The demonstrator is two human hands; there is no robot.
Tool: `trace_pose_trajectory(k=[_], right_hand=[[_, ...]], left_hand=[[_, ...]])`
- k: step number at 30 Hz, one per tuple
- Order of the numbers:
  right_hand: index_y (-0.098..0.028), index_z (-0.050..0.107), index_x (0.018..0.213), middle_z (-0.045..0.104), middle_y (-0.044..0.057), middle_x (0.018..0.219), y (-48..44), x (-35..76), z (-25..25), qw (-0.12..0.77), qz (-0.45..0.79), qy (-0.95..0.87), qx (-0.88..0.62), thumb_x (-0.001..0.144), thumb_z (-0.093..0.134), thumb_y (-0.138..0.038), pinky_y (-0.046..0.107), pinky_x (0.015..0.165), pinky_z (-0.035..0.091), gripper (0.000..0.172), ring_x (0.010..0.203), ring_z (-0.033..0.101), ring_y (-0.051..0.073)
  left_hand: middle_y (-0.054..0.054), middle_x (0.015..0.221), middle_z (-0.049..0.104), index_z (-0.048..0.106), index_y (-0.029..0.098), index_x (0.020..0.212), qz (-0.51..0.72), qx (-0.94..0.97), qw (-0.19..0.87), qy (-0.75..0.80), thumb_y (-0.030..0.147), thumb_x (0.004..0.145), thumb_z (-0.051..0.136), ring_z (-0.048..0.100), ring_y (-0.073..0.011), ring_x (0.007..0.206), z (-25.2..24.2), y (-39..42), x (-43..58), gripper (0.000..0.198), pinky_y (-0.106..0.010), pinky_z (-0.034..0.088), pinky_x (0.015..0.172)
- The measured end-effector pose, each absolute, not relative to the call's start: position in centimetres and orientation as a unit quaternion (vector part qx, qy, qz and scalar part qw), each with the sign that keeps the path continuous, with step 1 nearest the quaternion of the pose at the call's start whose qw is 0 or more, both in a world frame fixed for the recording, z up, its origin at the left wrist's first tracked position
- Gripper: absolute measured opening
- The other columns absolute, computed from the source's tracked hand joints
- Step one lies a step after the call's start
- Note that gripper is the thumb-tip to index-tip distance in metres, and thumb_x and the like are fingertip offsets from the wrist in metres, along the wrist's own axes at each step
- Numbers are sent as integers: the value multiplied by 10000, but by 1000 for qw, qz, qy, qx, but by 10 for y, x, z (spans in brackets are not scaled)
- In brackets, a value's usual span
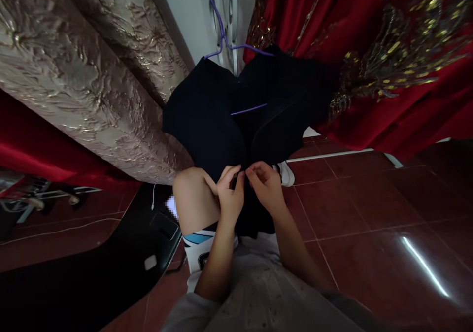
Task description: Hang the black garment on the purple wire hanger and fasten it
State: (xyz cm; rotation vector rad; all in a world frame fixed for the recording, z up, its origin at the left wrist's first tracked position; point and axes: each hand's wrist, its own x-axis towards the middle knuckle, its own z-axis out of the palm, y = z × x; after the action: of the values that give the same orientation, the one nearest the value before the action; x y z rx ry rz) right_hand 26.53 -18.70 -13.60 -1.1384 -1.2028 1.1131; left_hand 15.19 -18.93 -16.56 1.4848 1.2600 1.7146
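A dark navy garment (207, 110) hangs on a purple hanger (222, 39) in front of me, its lower part reaching down over my lap. Close together at the garment's front edge are both hands. My left hand (231, 186) has its thumb and forefinger bent toward each other at the dark cloth. Beside it, my right hand (265, 182) is pinched, its fingertips nearly touching those of the left. What lies between the fingertips is too small and dark to make out.
A black table (92, 278) at the lower left bears a phone (163, 225) and a small white object (150, 262). Patterned beige fabric (99, 81) hangs at the left, red sequined fabric (369, 105) at the right. A white rack bar (332, 154) runs low over red floor tiles.
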Motion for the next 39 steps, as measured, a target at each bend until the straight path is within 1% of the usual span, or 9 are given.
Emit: trace_pose_trajectory(k=[4, 8, 11, 18, 22, 26, 32, 36, 39], right_hand=[[-213, 607, 744, 516, -36, 564, -187, 263, -133, 527, 526, -491, -452, 869, 639, -341, 257, 515, 363, 183, 512, 465, 114], [-200, 666, 709, 542, -26, 506, -170, 263, -110, 526, 556, -464, -447, 801, 679, -328, 245, 453, 320, 158, 442, 440, 98], [-204, 687, 733, 556, -20, 528, -141, 265, -68, 574, 511, -475, -429, 823, 694, -357, 244, 418, 261, 178, 415, 395, 79], [-211, 651, 763, 364, -56, 480, -93, 257, 0, 670, 437, -493, -343, 891, 696, -563, 268, 426, 177, 377, 421, 298, 79], [-239, 661, 859, 388, -43, 513, -91, 259, -8, 650, 428, -527, -342, 915, 625, -653, 265, 437, 224, 420, 443, 353, 97], [-234, 644, 850, 388, -45, 542, -91, 264, -9, 627, 438, -544, -346, 912, 639, -630, 237, 439, 252, 400, 448, 377, 82], [-224, 555, 761, 421, -33, 576, -80, 261, -25, 621, 390, -556, -392, 910, 681, -483, 237, 480, 290, 325, 507, 402, 92], [-203, 479, 636, 364, -50, 507, -80, 251, -65, 604, 355, -559, -443, 883, 654, -323, 248, 493, 248, 326, 477, 292, 76], [-195, 497, 643, 377, -62, 488, -90, 236, -81, 588, 365, -589, -418, 879, 626, -283, 250, 514, 285, 282, 472, 322, 74]], left_hand=[[-46, 872, 600, 659, 182, 957, 618, 571, 230, 488, 178, 991, 577, 592, -169, 828, -165, -192, 153, 89, -293, 492, 748], [-32, 820, 559, 574, 185, 879, 607, 584, 189, 504, 131, 989, 517, 551, -164, 785, -164, -187, 157, 135, -288, 451, 724], [-48, 853, 582, 563, 185, 910, 603, 591, 175, 507, 129, 983, 523, 585, -178, 821, -176, -172, 165, 100, -300, 472, 763], [-83, 890, 625, 582, 172, 946, 577, 627, 180, 491, 132, 984, 545, 627, -206, 862, -205, -138, 175, 66, -336, 509, 795], [-93, 1039, 674, 614, 183, 1138, 575, 659, 204, 441, 163, 960, 629, 661, -207, 968, -160, -127, 157, 180, -349, 538, 886], [-99, 1203, 639, 531, 238, 1366, 640, 650, 108, 395, 293, 1053, 536, 658, -200, 1065, -79, -106, 137, 317, -365, 535, 956], [-69, 1064, 648, 660, 222, 1070, 557, 723, 30, 406, 452, 1062, 520, 656, -238, 1088, -11, -85, 126, 270, -383, 552, 934], [-80, 1121, 639, 610, 226, 1101, 579, 673, 72, 454, 514, 1029, 562, 643, -258, 1154, -3, -73, 85, 300, -375, 575, 911], [-75, 1040, 649, 590, 219, 1058, 597, 631, 147, 473, 534, 1017, 570, 668, -237, 1057, -6, -53, 45, 319, -329, 587, 815]])
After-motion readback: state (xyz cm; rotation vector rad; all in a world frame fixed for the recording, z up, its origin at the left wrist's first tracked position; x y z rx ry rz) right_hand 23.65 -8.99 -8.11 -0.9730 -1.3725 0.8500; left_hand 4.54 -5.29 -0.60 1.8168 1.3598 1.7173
